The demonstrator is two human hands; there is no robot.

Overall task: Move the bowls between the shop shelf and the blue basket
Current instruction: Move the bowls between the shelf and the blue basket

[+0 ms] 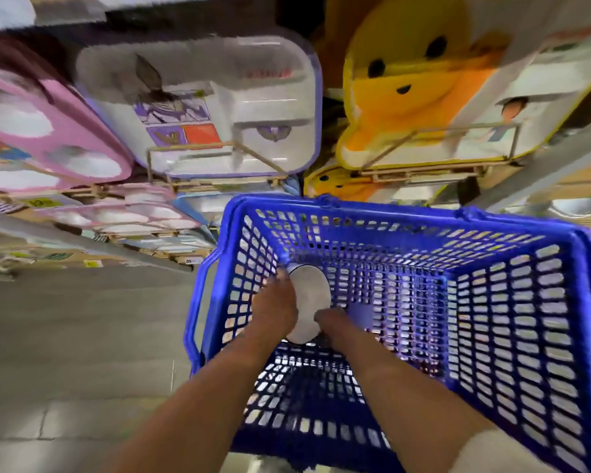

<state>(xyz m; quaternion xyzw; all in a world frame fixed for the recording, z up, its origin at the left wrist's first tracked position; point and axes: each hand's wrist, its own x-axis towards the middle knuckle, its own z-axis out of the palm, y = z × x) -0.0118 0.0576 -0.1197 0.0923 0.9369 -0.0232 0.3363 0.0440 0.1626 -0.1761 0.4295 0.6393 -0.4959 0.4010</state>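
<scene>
One bowl (309, 302) sits gripped between left hand (273, 308) and right hand (335, 324) fingers (323, 315).

One wide-angle camera worn on the person's head looks forward and steeply down. It sits close above the blue plastic lattice basket (423, 221), whose inside fills the lower right. The shop shelf (82, 242) bends across the top, and the grey floor (65, 336) lies at left.

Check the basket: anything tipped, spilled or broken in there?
Nothing stands out. The left hand and right hand hold one white bowl low inside the blue basket; no crack or spill shows, though motion blur hides fine damage.
</scene>
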